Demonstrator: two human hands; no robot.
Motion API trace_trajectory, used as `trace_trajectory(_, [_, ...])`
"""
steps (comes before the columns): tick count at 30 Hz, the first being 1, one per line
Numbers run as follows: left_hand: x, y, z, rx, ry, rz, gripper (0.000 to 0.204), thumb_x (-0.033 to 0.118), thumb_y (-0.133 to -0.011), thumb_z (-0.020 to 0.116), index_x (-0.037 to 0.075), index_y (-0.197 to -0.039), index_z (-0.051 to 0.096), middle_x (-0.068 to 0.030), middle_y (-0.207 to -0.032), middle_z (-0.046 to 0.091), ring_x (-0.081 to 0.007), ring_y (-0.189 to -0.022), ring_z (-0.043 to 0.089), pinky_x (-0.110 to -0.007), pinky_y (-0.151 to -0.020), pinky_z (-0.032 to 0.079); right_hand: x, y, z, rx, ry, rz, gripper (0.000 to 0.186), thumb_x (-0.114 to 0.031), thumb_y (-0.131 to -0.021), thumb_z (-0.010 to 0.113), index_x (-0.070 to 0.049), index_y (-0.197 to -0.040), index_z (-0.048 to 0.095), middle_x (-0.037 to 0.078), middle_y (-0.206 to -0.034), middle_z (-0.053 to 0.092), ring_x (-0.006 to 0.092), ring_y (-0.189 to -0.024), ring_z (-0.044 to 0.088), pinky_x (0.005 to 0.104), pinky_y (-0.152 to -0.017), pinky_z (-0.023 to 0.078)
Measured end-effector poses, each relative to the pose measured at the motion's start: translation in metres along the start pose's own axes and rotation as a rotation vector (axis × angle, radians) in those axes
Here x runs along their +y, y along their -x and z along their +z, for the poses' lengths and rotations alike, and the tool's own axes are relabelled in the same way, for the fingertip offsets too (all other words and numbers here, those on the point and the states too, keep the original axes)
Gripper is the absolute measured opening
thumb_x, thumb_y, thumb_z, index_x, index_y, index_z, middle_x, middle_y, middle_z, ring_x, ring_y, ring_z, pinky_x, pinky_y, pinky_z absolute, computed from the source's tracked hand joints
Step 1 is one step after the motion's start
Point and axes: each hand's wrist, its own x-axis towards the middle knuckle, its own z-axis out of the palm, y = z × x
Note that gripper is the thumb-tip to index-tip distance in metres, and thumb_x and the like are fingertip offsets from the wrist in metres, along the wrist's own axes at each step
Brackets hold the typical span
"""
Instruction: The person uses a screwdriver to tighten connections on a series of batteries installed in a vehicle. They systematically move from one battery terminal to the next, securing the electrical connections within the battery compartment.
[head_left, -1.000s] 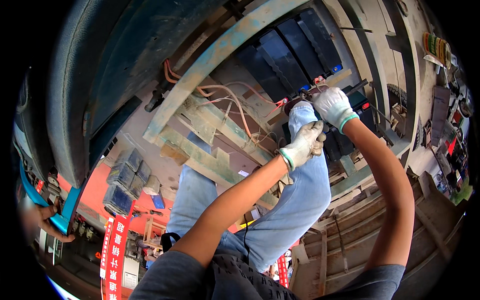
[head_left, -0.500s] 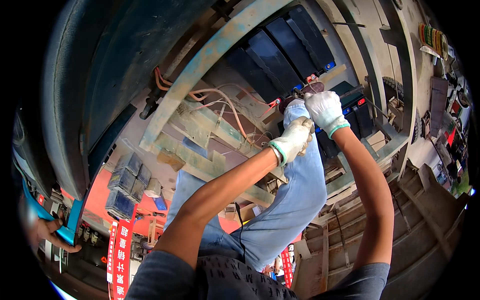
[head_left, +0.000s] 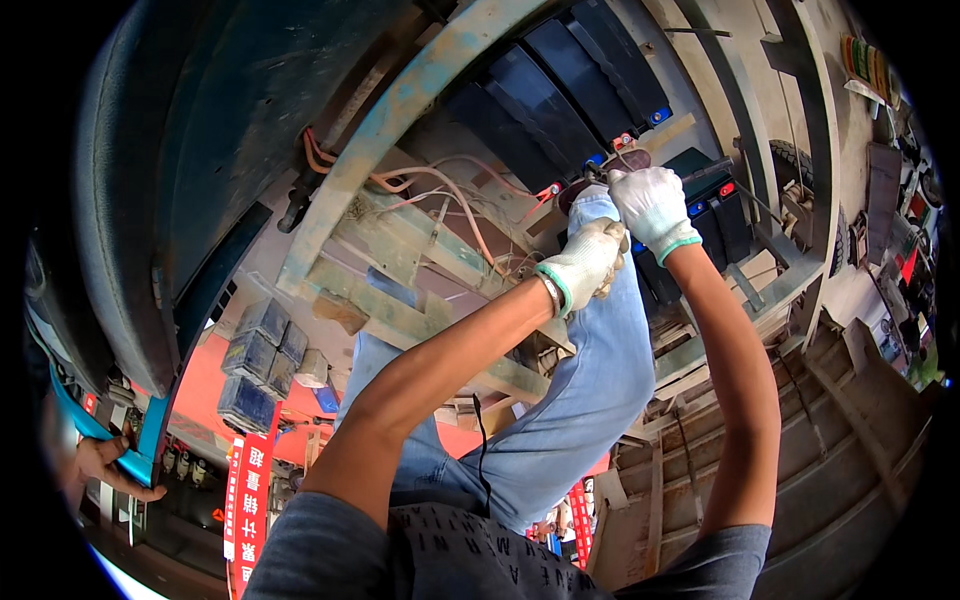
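Note:
My left hand, in a white glove, is closed beside my raised jeans leg; what it holds is hidden. Above and right of it, my gloved right hand is closed at a dark fitting near my shoe, beside red and blue battery terminals; its grip is hidden. Black batteries sit in the frame beyond both hands. Orange cables run across a worn painted metal beam toward the terminals.
At far left another person's hand grips a teal panel below a dark padded seat. Stacked old batteries stand by a red banner. Metal rails, a tyre and a rusty slatted tray are at right.
Both my hands have moved a little up and left in the view, staying closed. The surrounding frame and batteries have also shifted slightly in view.

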Motion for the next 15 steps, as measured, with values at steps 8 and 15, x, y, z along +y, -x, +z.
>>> trace_trajectory(8, [0.007, 0.007, 0.001, 0.004, -0.025, -0.014, 0.027, 0.03, -0.1, 0.034, 0.009, -0.088, 0.046, 0.0047, -0.06, 0.034, -0.0037, -0.043, 0.027, -0.022, -0.039, 0.026, -0.002, 0.003, -0.004, 0.101, -0.01, 0.002, 0.016, -0.018, -0.082, 0.052, -0.008, -0.075, 0.062, 0.008, -0.059, 0.062, 0.026, -0.059, 0.065, 0.0386, -0.052, 0.049])
trace_trajectory(15, [-0.024, -0.003, -0.014, -0.031, -0.091, 0.18, 0.027, 0.031, -0.098, 0.043, 0.006, -0.105, 0.051, -0.0008, -0.073, 0.047, -0.0054, -0.05, 0.039, -0.022, -0.045, 0.037, 0.001, 0.011, 0.004, 0.144, -0.003, -0.047, 0.013, -0.016, -0.081, 0.053, -0.009, -0.075, 0.063, 0.008, -0.06, 0.062, 0.026, -0.06, 0.065, 0.0376, -0.057, 0.049])
